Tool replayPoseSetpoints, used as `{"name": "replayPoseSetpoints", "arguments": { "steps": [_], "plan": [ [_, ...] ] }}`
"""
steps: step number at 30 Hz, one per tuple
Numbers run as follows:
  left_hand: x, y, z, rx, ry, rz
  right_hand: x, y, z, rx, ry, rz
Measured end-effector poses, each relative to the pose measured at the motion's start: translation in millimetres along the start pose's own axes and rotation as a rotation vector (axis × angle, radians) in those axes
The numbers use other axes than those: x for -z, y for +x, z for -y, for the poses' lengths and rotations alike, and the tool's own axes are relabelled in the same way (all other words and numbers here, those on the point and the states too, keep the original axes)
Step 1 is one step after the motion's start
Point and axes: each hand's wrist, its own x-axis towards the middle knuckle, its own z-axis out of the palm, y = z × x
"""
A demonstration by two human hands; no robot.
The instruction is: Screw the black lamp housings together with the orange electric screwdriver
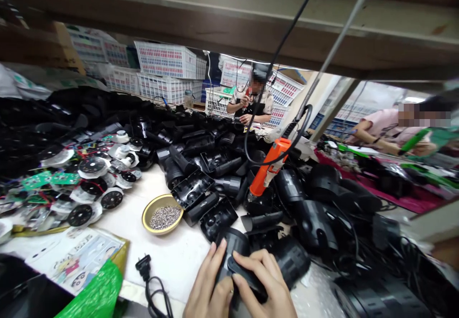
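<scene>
Both hands are closed around a black plastic housing (234, 242) at the bottom centre. My left hand (210, 284) wraps its left side, fingertips on the upper shell. My right hand (263, 279) grips from the right, thumb and finger pressed by a dark oval piece on the housing. Just beyond, several open black shell halves (193, 187) lie in a heap. An orange electric screwdriver (269, 167) hangs on a cable, its tip down among the black parts. To the left stands a yellow bowl (162, 214) of small metal screws (165, 218).
Motors and circuit boards with wires (91, 181) are piled at left. A power plug (144, 266) with cord lies in front, beside a green bag (96, 291). Finished-looking black housings (380, 294) crowd the right. A shelf beam (215, 21) crosses overhead. Two people work opposite.
</scene>
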Motion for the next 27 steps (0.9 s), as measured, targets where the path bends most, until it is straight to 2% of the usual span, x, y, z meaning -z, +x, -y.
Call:
{"name": "replayPoseSetpoints", "arguments": {
  "steps": [6, 10, 13, 20, 24, 25, 27],
  "plan": [
    [12.0, 10.3, 20.2, 0.075, -0.225, 0.131, -5.7, 8.4, 6.6, -0.054, 0.043, 0.004],
    [12.3, 7.0, 28.6, 0.065, -0.352, 0.162, -4.0, 9.2, 9.4, -0.007, 0.006, -0.011],
    [9.8, 2.3, 31.4, 0.041, -0.430, 0.167, -2.9, 6.9, 11.4, -0.052, 0.034, -0.006],
    [10.0, -0.1, 31.2, 0.035, -0.442, 0.163, -9.8, -4.9, 13.0, -0.158, 0.157, -0.117],
    [11.2, 3.0, 29.5, 0.041, -0.413, 0.168, 6.1, 7.7, 11.3, -0.222, 0.173, -0.103],
    [11.1, 3.8, 28.6, 0.043, -0.404, 0.164, 13.2, 18.4, 9.9, -0.264, 0.199, -0.152],
    [10.9, 5.7, 26.6, 0.045, -0.386, 0.147, 28.9, 49.5, 4.6, -0.360, 0.314, -0.367]
  ]
}}
